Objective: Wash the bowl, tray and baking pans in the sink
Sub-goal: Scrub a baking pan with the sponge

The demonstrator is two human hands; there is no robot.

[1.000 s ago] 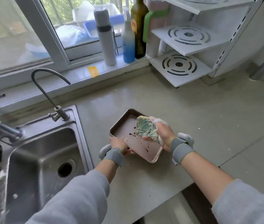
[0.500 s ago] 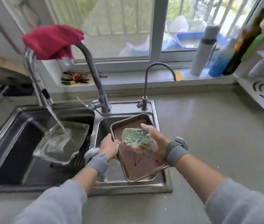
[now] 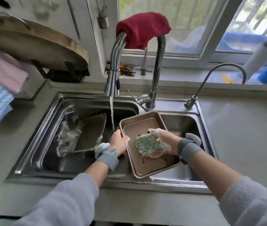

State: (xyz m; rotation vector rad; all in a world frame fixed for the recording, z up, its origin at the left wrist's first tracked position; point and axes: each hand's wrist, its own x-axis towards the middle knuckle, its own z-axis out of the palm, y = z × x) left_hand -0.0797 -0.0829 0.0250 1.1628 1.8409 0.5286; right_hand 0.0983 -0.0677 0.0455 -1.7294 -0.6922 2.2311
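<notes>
Baking pan (image 3: 145, 167) runs lengthwise away from the person over the sink (image 3: 199, 121), left hand (image 3: 119, 141) gripping its rim, right hand (image 3: 163, 141) clutching a soapy sponge (image 3: 147, 144)

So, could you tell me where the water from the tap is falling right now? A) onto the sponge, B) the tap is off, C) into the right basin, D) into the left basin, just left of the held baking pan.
D: the stream drops from the faucet head into the left basin, just left of the baking pan that the left hand holds.

chopping board (image 3: 31, 44) cut off at left edge, left hand (image 3: 119, 141) fingers hidden behind baking pan (image 3: 142, 126)
</notes>
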